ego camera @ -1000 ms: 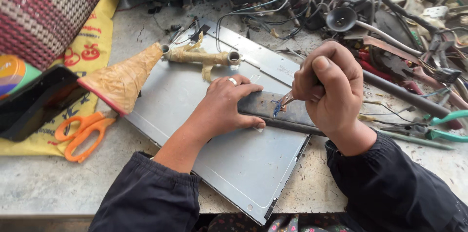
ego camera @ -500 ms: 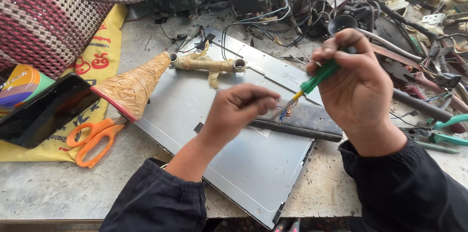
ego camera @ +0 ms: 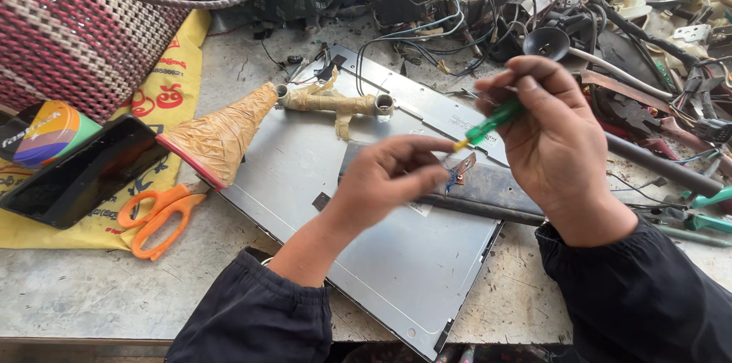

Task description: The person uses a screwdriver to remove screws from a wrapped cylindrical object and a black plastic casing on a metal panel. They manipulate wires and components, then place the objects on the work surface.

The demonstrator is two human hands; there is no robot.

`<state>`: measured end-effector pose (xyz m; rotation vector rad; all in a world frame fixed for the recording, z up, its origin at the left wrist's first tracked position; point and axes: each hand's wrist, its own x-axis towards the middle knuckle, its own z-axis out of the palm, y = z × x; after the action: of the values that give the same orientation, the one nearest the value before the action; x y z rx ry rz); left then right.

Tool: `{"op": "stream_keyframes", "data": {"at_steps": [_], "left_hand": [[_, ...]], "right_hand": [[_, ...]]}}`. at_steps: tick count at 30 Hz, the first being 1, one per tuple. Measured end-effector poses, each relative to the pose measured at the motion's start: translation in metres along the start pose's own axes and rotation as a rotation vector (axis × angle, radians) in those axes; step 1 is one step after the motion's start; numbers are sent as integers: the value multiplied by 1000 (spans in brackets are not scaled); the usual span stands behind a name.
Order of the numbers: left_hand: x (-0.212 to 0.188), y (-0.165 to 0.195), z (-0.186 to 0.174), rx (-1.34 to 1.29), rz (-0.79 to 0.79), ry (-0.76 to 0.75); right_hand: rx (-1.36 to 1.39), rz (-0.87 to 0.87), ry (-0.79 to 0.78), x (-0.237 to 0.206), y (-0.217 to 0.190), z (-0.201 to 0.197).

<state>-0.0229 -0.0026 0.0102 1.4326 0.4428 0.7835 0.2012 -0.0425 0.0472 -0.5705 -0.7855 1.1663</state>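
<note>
My right hand (ego camera: 553, 138) is raised over a grey metal panel (ego camera: 381, 264) and grips a green-handled screwdriver (ego camera: 493, 120), whose yellow tip end points left. My left hand (ego camera: 385, 180) hovers above the panel with its fingertips pinched together right at the screwdriver's tip. Anything between those fingers is too small and blurred to tell. Under the hands a dark flat strip (ego camera: 496, 189) lies across the panel, with a small copper-coloured piece (ego camera: 462, 168) on it. A tape-wrapped cone (ego camera: 221, 134) joined to a tape-wrapped pipe (ego camera: 335, 102) rests on the panel's far left part.
Orange scissors (ego camera: 156, 214), a black slab-shaped device (ego camera: 76, 172) and a yellow printed cloth (ego camera: 179, 77) lie at the left, below a pink woven basket (ego camera: 84, 27). Tangled wires (ego camera: 450, 16), a black funnel (ego camera: 547, 43), metal rods and teal-handled pliers (ego camera: 705, 210) crowd the back and right.
My left hand has lifted off the panel and come up to the screwdriver's tip. My right hand has risen from the dark strip and now holds the screwdriver level in the air.
</note>
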Motion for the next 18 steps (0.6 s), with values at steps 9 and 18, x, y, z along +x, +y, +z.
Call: {"op": "stream_keyframes", "data": {"at_steps": [9, 18], "left_hand": [[3, 4, -29, -425, 177, 289], [-1, 24, -67, -591, 430, 570]], "right_hand": [[-842, 263, -316, -7, 6, 7], [-911, 120, -228, -9, 0, 11]]}}
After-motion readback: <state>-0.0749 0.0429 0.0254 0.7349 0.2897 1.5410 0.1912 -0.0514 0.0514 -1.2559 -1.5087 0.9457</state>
